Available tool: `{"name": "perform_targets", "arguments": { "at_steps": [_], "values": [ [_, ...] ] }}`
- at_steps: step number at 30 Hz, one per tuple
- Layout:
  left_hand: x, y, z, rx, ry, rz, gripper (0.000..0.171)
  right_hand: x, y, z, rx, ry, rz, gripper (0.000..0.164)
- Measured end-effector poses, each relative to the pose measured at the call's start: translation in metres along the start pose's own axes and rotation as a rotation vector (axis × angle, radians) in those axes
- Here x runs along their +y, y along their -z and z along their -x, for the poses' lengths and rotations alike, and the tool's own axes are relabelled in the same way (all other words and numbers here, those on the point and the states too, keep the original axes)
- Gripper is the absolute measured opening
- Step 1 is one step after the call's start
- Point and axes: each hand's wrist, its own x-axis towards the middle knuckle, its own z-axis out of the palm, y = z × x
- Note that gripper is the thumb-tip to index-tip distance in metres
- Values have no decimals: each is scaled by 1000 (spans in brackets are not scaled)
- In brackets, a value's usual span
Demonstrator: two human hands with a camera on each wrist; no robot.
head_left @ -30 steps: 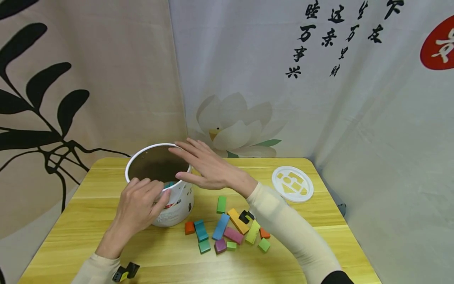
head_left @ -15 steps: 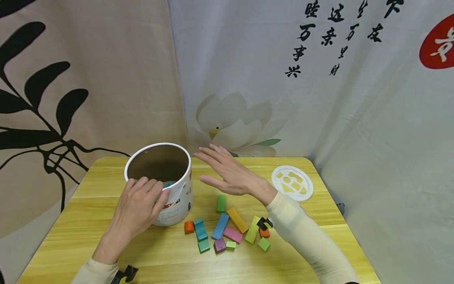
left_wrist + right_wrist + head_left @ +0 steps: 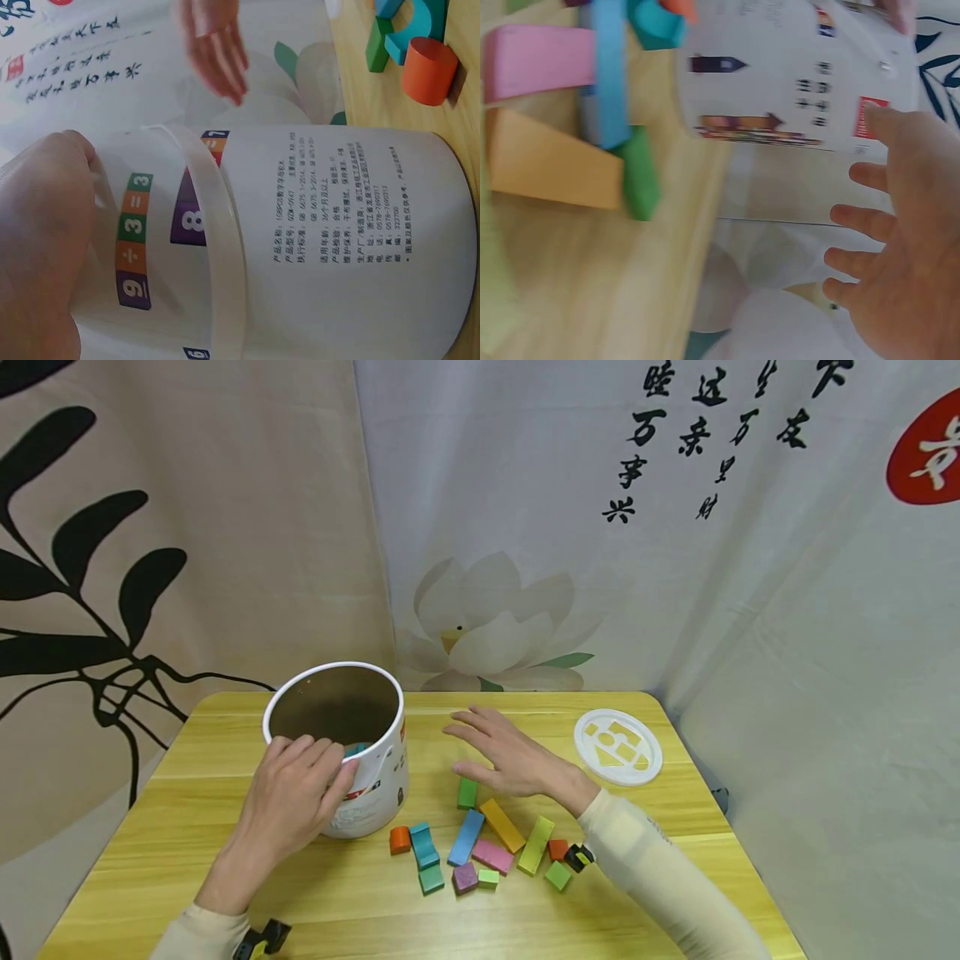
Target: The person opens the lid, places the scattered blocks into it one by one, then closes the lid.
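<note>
A white plastic bucket (image 3: 378,789) with printed sides stands upright at the table's left. My left hand (image 3: 292,793) grips its near rim, fingers curled over the edge; the fingertips are hidden inside. A bit of teal shows within the bucket. In the left wrist view, its white handle (image 3: 227,255) hangs down the side. My right hand (image 3: 517,760) is in the air to the right of the bucket, fingers spread and holding nothing. Below it lie loose blocks, among them a green block (image 3: 467,793), a blue block (image 3: 466,837) and a yellow-orange block (image 3: 502,825).
A white round lid (image 3: 654,750) with shaped cutouts lies at the table's back right. Nearer me are a teal arch block (image 3: 424,847), an orange cylinder (image 3: 401,840), a pink block (image 3: 493,857) and a purple block (image 3: 465,877). A printed curtain (image 3: 510,485) hangs behind the wooden table (image 3: 360,910).
My right hand has left the bucket's far right rim, moving right and towards me to above the blocks. The left hand stays on the rim, and the bucket has hardly moved.
</note>
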Motion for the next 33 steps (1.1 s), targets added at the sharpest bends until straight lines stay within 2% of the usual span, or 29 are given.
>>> {"name": "perform_targets", "arguments": {
  "at_steps": [7,16,23,33],
  "values": [
    [-2,-3,-2,48,-19,26,39,3,-32,9,-106,-31,39,63],
    [-5,-4,0,49,-5,36,37,5,-65,12,-185,-56,108,66],
    [-5,-5,1,47,0,44,37,1,-77,11,-232,-104,132,64],
    [-6,-6,2,51,1,53,36,3,-87,9,-217,-100,172,47]
  ]
}}
